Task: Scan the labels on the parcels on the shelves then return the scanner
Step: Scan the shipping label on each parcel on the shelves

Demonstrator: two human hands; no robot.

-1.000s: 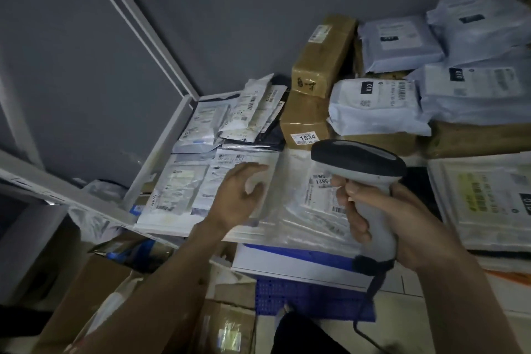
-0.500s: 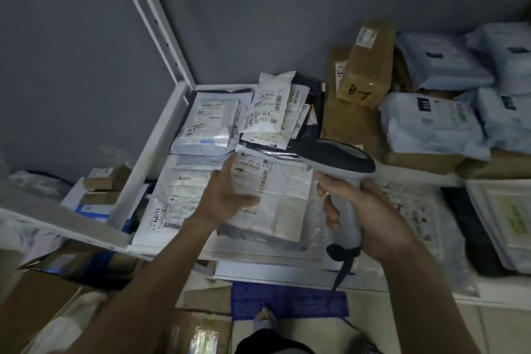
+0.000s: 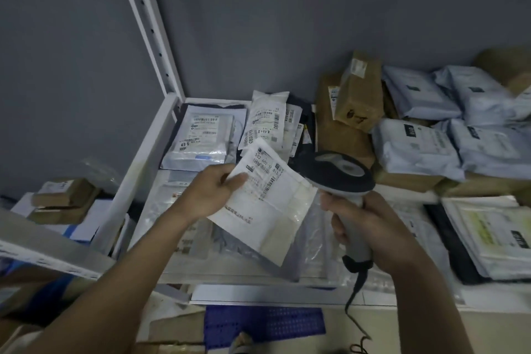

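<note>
Pinching flat glossy mailer (image 3: 267, 204), left hand (image 3: 205, 195); right hand (image 3: 370, 227) grips curved scanner (image 3: 343, 178).

A flat white parcel (image 3: 267, 201) with a printed barcode label is held tilted above the shelf (image 3: 149, 152), pinched at its left edge by the left hand (image 3: 207, 192). A grey handheld scanner (image 3: 343, 178) with a dark head is gripped by its handle in the right hand (image 3: 370, 227), head just beside the parcel's right edge, cable hanging below. Further white mailers (image 3: 201, 138), brown boxes (image 3: 359, 95) and pale grey bags (image 3: 416, 149) are stacked on the shelf behind.
</note>
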